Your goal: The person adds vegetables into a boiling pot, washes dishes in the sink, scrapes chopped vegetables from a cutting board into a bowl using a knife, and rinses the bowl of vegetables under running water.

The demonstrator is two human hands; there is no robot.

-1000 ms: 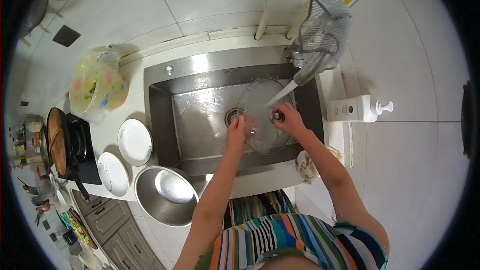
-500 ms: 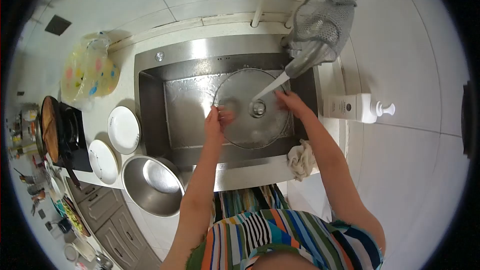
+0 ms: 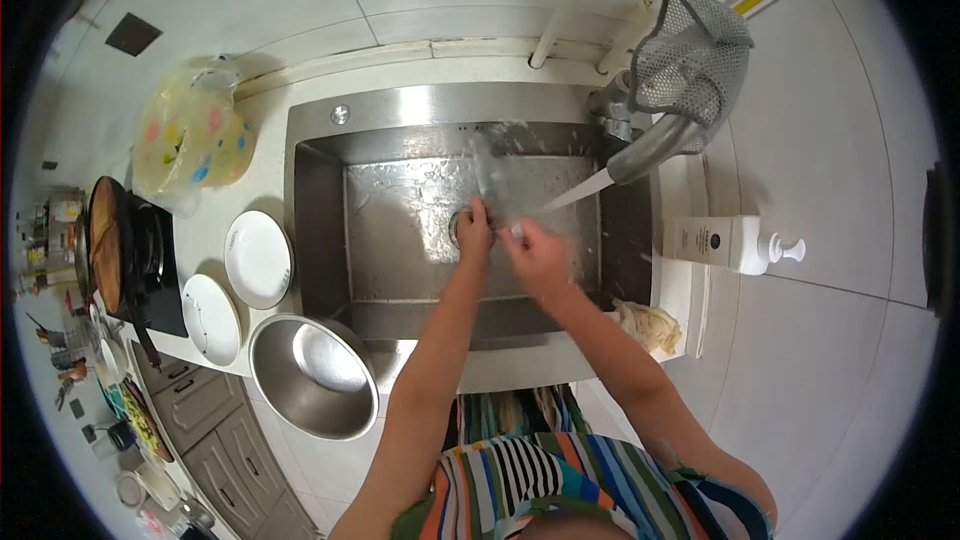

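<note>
The glass pot lid (image 3: 488, 172) is tipped up over the sink (image 3: 375, 255), a blurred, see-through shape seen nearly edge-on. My left hand (image 3: 474, 232) is closed on its near side. On the other side my right hand (image 3: 540, 258) is closed about a small shiny part, which looks like the lid's knob; motion smears its outline. Water runs from the faucet (image 3: 650, 150) in a stream onto the lid, and drops splash around it. Part of the drain (image 3: 456, 230) shows beside my left hand.
Two white plates (image 3: 258, 258) and a steel basin (image 3: 280, 380) stand left of the sink. A crumpled cloth (image 3: 648, 328) lies at the front right, a pump bottle (image 3: 715, 244) to the right. Mesh (image 3: 690, 60) hangs over the faucet. A spotted plastic bag (image 3: 195, 145) stands back left.
The lid has gone from lying flat over the sink to tipped up nearly edge-on. My right hand has moved left and nearer to me, close beside my left hand. The view has shifted slightly.
</note>
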